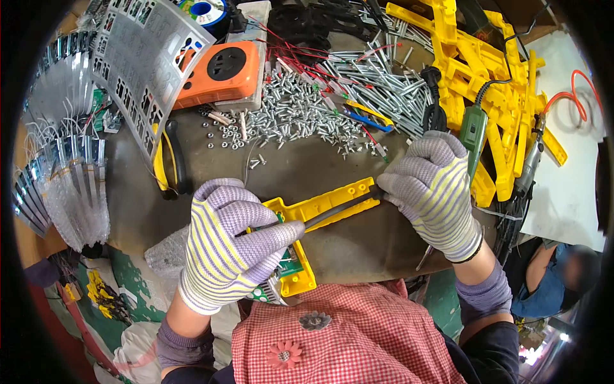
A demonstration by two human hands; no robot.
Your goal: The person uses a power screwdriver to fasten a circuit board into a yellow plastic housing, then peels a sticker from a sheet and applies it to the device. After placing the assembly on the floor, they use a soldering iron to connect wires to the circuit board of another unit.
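My left hand gripped the case, my right hand the cable between them. Fitting seemed underway, needing gentle pressing.

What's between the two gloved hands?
A dark cable, running lengthwise along the handle part of a yellow plastic shell; it shows in the head view.

The dark grey-brown tabletop had a dull, lightly marked surface. Beside its left edge was an orange-brown wooden surface; along its right edge spread a smooth white surface. Below the near left corner showed a worn green floor with pale patches. Beyond the near right corner, a small white light glowed.
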